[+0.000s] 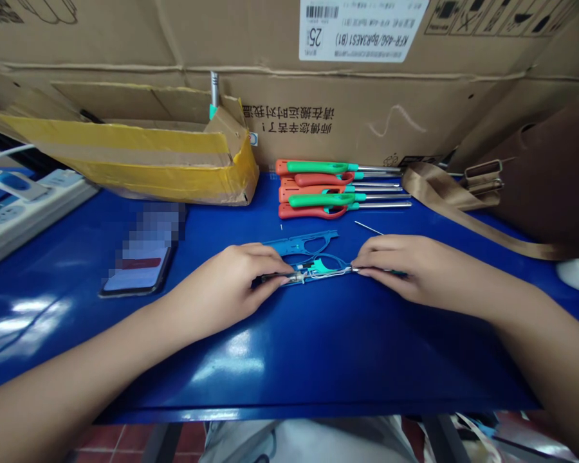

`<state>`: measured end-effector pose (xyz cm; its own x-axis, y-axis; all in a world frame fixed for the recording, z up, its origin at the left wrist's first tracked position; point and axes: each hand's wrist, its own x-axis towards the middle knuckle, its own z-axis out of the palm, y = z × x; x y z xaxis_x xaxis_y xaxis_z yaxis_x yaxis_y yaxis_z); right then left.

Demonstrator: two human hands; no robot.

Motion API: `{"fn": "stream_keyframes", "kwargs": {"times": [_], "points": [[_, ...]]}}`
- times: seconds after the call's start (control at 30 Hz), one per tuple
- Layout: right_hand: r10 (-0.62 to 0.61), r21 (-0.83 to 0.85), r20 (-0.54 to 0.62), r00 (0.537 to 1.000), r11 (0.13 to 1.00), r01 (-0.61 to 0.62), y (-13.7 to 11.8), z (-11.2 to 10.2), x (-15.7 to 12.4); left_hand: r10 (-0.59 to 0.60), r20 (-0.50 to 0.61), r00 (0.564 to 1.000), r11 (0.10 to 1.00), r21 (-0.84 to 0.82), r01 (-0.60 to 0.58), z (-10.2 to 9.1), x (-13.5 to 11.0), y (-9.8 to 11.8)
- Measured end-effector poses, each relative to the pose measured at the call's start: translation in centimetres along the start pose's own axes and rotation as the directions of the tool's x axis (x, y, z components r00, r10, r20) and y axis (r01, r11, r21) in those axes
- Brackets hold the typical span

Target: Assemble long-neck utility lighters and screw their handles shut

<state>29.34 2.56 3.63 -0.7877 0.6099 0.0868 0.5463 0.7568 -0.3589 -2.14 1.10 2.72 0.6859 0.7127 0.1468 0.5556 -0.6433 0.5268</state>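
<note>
An opened blue gas lighter lies on the blue table between my hands, its inner parts and a teal trigger exposed. My left hand pinches its left end, where a small metal valve piece shows by the fingertips. At the other end, my right hand closes its fingers on the lighter's metal tube, most of which the hand hides. Just behind sits the other blue half-shell, partly covered by my left fingers. A thin metal rod lies beyond my right hand.
Several red and green lighters are stacked at the back. A taped cardboard box and a phone stand left, near a power strip. Brown ribbon lies right. A large carton walls off the rear.
</note>
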Motion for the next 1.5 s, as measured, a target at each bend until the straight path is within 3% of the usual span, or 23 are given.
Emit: {"fn": "stream_keyframes", "kwargs": {"times": [0.5,0.83,1.17,1.5], "points": [[-0.032,-0.102,-0.082,0.996,0.995,0.024,0.6,1.2,0.4,-0.010,0.002,1.000,1.000,0.027,0.010,-0.1,0.0,0.2],[-0.008,-0.024,-0.076,0.997,1.000,0.006,0.3,1.0,0.4,-0.047,-0.003,0.999,0.999,-0.023,0.047,0.0,-0.1,0.4],[0.008,0.030,0.004,1.000,1.000,-0.008,-0.4,0.6,0.2,0.064,-0.003,0.998,0.990,0.126,-0.063,0.2,-0.5,0.3],[0.004,-0.090,0.021,1.000,0.996,-0.002,-0.7,0.9,-0.1,0.034,0.047,0.998,0.970,0.238,-0.045,0.1,-0.7,0.4]]}}
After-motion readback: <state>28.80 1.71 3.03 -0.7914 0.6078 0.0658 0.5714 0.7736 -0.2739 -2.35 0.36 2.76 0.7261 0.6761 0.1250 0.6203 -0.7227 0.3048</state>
